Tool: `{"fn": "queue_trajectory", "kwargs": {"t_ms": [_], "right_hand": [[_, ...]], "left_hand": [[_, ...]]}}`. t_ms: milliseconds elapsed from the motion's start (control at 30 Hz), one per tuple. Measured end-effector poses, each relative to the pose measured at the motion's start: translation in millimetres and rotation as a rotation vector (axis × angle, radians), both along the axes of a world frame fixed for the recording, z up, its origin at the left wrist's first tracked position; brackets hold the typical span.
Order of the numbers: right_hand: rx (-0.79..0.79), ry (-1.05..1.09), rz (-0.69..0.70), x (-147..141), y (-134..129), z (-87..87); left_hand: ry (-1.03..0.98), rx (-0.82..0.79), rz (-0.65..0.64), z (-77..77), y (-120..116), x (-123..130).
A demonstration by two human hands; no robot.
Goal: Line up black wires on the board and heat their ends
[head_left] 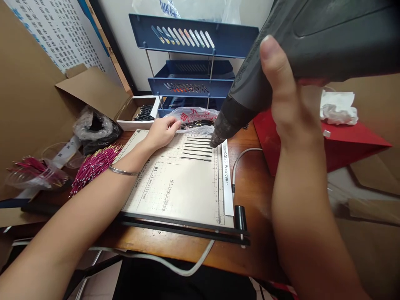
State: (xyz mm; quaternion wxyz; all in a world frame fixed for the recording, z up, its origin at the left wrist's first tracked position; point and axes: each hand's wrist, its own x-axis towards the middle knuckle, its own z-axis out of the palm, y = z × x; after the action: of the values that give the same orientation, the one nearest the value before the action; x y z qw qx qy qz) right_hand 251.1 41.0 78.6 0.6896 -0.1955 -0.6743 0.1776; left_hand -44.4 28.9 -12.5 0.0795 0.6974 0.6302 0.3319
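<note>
My right hand (289, 91) is wrapped round a dark grey heat gun (250, 91), thumb on its near side. The gun's nozzle points down-left, at the right ends of several thin black strips (196, 152) laid side by side on a cream paper cutter board (187, 187). My left hand (164, 132) rests at the board's back edge, fingers bent together beside a clear plastic bag (193, 114) with red print and dark pieces inside. Whether those fingers pinch anything is too small to tell.
A blue tiered rack (190, 87) stands behind the board, with a white box (134, 124) of dark pieces at its left. Magenta strips (93, 166) lie left. A red box (350, 141) stands right, near a white cable (240, 156).
</note>
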Motion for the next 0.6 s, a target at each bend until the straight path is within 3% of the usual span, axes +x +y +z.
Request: {"fn": "queue_trajectory", "kwargs": {"t_ms": [200,433,600], "right_hand": [[-0.049,0.054,0.111,-1.1,-1.6,4.1],[-0.036,0.13,-0.063,-4.1,4.2,-0.1],[-0.058,0.095,0.07,-1.0,0.6,4.5]], "left_hand": [[-0.013,0.002,0.012,1.6,-1.3,-0.5],[-0.075,-0.023,0.021,2.6,-2.9,1.3],[-0.062,-0.021,0.009,1.7,-2.4,0.4]]}}
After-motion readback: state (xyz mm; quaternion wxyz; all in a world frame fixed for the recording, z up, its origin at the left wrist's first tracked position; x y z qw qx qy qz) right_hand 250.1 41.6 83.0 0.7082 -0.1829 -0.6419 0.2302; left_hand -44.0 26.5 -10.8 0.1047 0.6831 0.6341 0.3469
